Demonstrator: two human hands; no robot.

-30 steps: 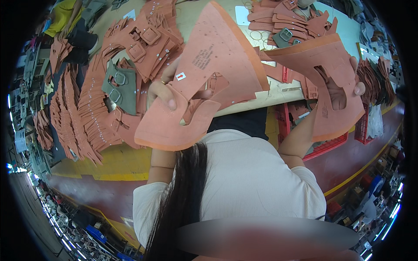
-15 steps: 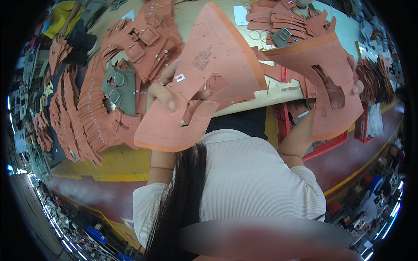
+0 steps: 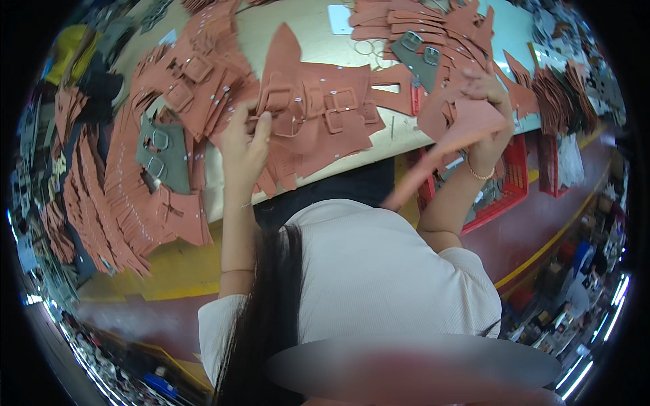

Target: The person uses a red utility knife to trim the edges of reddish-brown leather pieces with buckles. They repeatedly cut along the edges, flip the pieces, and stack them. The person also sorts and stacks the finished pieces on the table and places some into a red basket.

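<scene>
My left hand [image 3: 247, 145] grips the left edge of a salmon-coloured leather piece [image 3: 352, 139] with leather-covered buckles and straps, thumb on top. This piece lies at the table's near edge with a pointed flap at its far left. To the right, my right hand [image 3: 489, 101] is raised, holding another salmon leather piece [image 3: 467, 125] by its far side; the piece is seen nearly edge-on, and a narrow part slants down toward my body. Some of the right fingers are hidden behind it. A grey-green piece with two metal buckles [image 3: 418, 59] lies just beyond.
Fanned stacks of salmon leather pieces [image 3: 139, 179] cover the left, with another grey-green buckled piece [image 3: 164, 152] among them. More strips [image 3: 399, 30] lie at the far right on the pale table [image 3: 305, 40]. A red crate [image 3: 497, 206] stands below the right edge.
Both held pieces were raised with their plain sides showing. The left one now lies buckle side up on the table; the right one has turned edge-on and moved left.
</scene>
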